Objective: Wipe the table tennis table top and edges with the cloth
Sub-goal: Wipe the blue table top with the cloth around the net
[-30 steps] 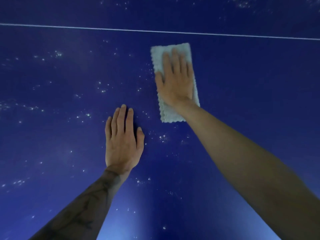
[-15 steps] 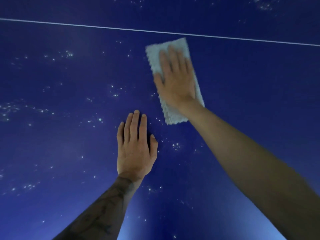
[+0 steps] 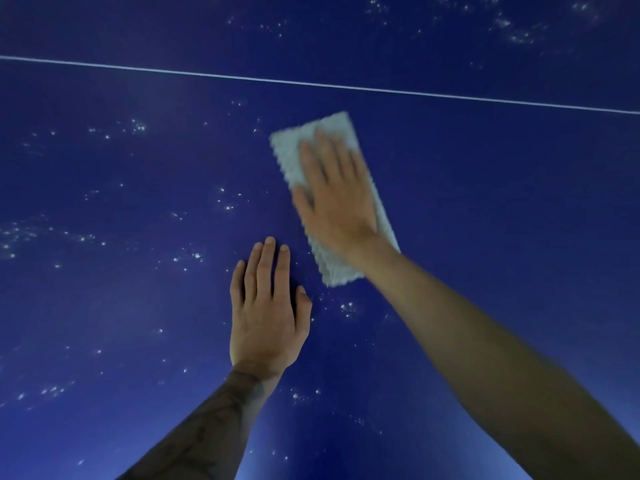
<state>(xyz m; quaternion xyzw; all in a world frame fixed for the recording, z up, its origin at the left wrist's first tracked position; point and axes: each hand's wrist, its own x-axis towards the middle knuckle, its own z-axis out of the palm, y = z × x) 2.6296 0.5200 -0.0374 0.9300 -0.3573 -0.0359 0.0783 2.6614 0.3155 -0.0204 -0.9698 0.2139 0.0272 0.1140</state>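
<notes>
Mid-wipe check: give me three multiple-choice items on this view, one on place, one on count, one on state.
1. Where does the pale rectangular terry cloth lie relative to the thin white line on the dark blue table top?
A nearer than it
B across it
C beyond it
2. How many hands touch the cloth?
A none
B one
C two
3. The right hand is:
A pressed flat
B fisted
C lifted

Answers:
1 A, blue shows between cloth and line.
2 B, the left hand rests on bare table.
3 A, straight fingers lie on the cloth.
</notes>
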